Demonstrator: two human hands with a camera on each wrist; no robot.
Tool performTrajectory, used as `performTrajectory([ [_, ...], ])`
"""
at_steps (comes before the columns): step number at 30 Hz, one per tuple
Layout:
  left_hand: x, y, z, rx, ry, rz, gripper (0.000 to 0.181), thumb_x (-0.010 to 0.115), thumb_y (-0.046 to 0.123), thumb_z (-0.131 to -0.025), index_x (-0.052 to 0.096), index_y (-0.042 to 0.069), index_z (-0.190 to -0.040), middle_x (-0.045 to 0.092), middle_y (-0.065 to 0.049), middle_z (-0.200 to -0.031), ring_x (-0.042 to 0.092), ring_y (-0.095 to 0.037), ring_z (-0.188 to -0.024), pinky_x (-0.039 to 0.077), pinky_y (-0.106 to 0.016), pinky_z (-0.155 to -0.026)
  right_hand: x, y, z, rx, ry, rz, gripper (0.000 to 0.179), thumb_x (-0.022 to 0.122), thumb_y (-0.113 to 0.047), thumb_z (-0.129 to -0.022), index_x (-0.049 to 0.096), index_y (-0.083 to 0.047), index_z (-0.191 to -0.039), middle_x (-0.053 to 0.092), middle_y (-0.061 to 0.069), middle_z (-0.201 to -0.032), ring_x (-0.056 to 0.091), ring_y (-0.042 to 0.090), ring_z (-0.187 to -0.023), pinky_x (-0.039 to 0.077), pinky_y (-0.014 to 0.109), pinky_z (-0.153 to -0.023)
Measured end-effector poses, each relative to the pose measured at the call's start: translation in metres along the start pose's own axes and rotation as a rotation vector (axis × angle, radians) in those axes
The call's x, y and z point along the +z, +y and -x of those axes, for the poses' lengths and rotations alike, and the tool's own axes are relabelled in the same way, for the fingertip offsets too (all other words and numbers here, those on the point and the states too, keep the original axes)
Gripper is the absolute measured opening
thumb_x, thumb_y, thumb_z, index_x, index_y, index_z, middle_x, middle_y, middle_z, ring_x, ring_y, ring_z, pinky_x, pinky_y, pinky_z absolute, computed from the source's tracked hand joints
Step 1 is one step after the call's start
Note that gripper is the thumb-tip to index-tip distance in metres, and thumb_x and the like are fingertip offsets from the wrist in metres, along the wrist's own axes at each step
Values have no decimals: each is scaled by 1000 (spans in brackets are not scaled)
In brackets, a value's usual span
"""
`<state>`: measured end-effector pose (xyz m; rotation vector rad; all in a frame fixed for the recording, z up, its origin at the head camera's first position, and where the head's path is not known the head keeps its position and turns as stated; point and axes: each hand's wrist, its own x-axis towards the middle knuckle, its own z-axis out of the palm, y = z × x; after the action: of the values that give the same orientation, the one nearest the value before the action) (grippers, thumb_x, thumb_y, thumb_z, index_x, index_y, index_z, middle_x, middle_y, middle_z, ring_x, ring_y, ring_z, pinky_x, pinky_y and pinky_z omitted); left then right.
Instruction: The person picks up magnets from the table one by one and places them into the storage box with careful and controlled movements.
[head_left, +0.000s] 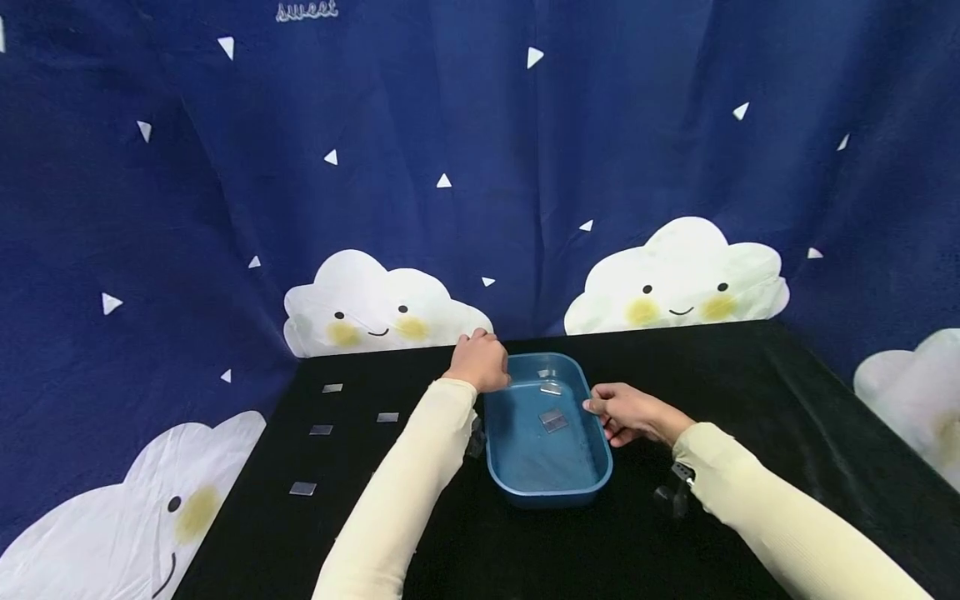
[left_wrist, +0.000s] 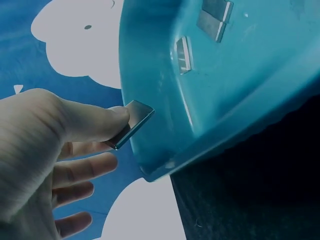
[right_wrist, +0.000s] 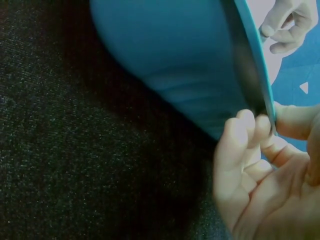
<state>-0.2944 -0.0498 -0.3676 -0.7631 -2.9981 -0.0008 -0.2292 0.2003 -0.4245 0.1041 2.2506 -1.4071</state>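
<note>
A blue plastic tray stands on the black cloth, between the two hands. At its far left corner is my left hand, which pinches a small shiny rectangular metal plate between thumb and forefinger, close by the tray wall in the left wrist view. The other left fingers are spread apart below it. My right hand grips the tray's right rim, thumb inside and fingers outside. Inside the tray lie a small plate near the far end and a pair of plates around the middle.
Several similar metal plates, among them one plate and another plate, lie spaced out on the black cloth left of the tray. A dark blue curtain with clouds and triangles hangs behind the table.
</note>
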Motion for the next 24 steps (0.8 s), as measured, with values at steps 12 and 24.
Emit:
performTrajectory([
  [12,1,5,-8,1,-13,19,11,78,30,-81,76,20,-78,66,-1,-102,52,-23,-111,43,-44,-95,-2,-6,2,4,-8,18,23,51,-25,-102,46,-13,-84,49,0,-75,54,9,-57,51,22,-50],
  [24,3,16,-9,13,-24,27,9,78,28,-81,77,20,-78,68,-1,-102,53,-24,-109,43,-44,-96,0,-6,2,24,51,53,23,51,-21,-101,48,-12,-81,51,1,-71,55,10,-56,52,22,-50],
])
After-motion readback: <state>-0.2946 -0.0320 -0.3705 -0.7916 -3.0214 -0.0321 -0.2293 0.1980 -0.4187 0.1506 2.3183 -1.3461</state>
